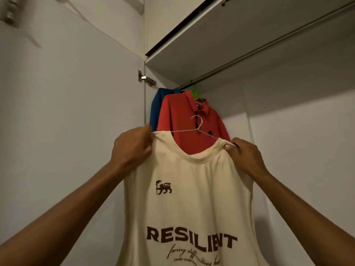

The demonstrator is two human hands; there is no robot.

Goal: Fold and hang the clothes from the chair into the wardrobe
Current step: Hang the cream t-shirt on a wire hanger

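Observation:
A cream sleeveless top (192, 198) printed with "RESILIENT" and a small lion hangs on a thin metal hanger (197, 125), held up in front of the open wardrobe. My left hand (132, 146) grips its left shoulder strap together with the hanger end. At the right strap, my right hand (244, 152) pinches the fabric and the hanger's other end. The hanger's hook is free, below the wardrobe rail (269, 48). Behind the top, a red polo shirt (192, 120) hangs on a green hanger (196, 94), with a blue garment (157, 106) further left.
The white wardrobe door (67, 112) stands open on the left, its hinge (147, 78) beside the rail's end. A shelf panel (249, 35) sits above the rail. The rail runs up and right past the hung shirts.

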